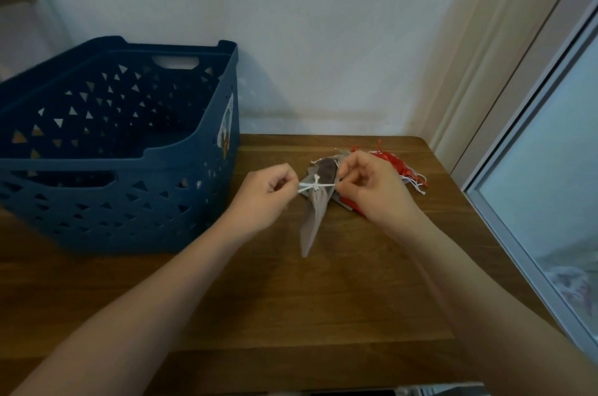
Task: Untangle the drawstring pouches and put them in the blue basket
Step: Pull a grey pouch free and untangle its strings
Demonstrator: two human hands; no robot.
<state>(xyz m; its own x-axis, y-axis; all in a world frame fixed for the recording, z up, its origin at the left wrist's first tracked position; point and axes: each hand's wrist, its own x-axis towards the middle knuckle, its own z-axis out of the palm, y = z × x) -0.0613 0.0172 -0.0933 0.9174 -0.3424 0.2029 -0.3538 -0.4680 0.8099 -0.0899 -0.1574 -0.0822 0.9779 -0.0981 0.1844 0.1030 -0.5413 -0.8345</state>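
A sheer grey drawstring pouch (312,217) hangs just above the wooden table (323,298), held up by its white drawstring (315,186). My left hand (263,198) pinches the string's left end. My right hand (372,186) pinches the string at the pouch's top right. Behind my right hand lies a pile of red and grey pouches (406,170) with red and white strings trailing out. The blue basket (119,149) stands at the table's left; its bottom looks dark and I cannot tell what lies in it.
A white wall runs along the table's far edge. A window frame (530,188) slants down the right side, close to the table's right edge. A dark object pokes in at the bottom edge of the view.
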